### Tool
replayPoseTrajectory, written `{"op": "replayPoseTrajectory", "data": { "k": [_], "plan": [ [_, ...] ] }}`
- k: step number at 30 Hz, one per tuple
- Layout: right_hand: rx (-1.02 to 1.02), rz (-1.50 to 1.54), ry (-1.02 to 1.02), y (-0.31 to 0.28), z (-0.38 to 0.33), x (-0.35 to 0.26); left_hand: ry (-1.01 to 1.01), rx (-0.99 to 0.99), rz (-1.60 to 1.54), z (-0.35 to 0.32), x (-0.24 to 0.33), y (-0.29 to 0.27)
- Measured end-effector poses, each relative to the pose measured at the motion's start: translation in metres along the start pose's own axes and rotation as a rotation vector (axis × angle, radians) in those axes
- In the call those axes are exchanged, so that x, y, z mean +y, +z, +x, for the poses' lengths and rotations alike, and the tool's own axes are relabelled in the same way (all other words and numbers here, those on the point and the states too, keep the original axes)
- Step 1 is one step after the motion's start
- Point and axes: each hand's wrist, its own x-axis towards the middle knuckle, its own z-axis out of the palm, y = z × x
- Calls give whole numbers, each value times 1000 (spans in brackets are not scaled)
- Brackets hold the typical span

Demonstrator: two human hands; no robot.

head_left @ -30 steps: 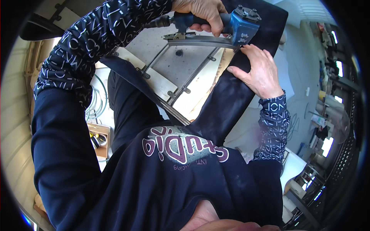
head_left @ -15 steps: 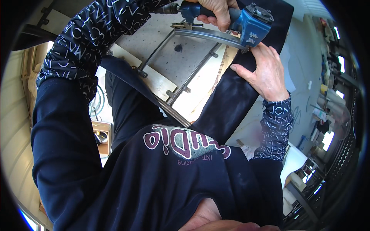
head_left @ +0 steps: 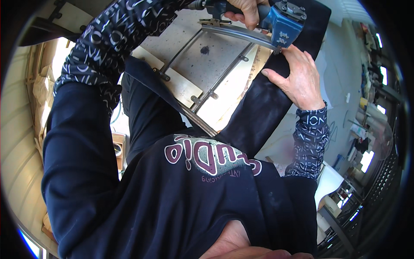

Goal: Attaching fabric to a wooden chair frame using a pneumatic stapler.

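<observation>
My left hand (head_left: 245,12) is wrapped round the handle of a blue pneumatic staple gun (head_left: 288,22), near the top edge. Its long metal magazine (head_left: 237,34) runs to the left, below my fingers. The nose points down onto black material (head_left: 269,88) beside a pale board edge (head_left: 254,64). Just right of the nose my right hand (head_left: 304,82) lies on the material, thumb spread from the fingers. Its fingertips are close to the nose; whether they touch it, I cannot tell. Where the black material ends and my trouser leg starts is unclear.
A metal frame with rods and brackets (head_left: 211,96) lies over a speckled grey panel (head_left: 189,47) ahead of me. An air fitting (head_left: 196,5) joins the gun's left end. Cluttered shelving (head_left: 373,112) lines the right; a small brown box (head_left: 118,149) sits low on the left.
The view has shifted slightly. My left arm and the staple gun's rear appear a little higher and farther right. Both hands keep their hold and place.
</observation>
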Motion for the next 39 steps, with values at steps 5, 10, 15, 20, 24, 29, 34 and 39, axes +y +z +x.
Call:
{"op": "replayPoseTrajectory", "data": {
  "k": [5, 10, 15, 20, 24, 29, 34, 39],
  "plan": [
    [69, -30, -37, 6, -6, 4, 40, 643, 65, -87, 43, 34],
    [53, 82, -102, -3, -14, -6, 271, 834, -270, -169, 26, 64],
    [61, 129, -90, -17, -32, -14, 206, 1004, -409, -218, -12, 104],
    [54, 119, -82, -18, -33, -22, 148, 1098, -159, -237, -80, 130],
    [74, 205, -77, -20, -31, -24, 167, 1079, -258, -235, -80, 150],
    [240, 691, -328, -40, -19, -78, 307, 1093, -300, -233, -52, 178],
    [166, 806, -443, -40, -23, -112, 385, 1047, -325, -205, -31, 196],
    [261, 707, -369, -41, -38, -113, 410, 979, -454, -194, -31, 202]
  ]
}}
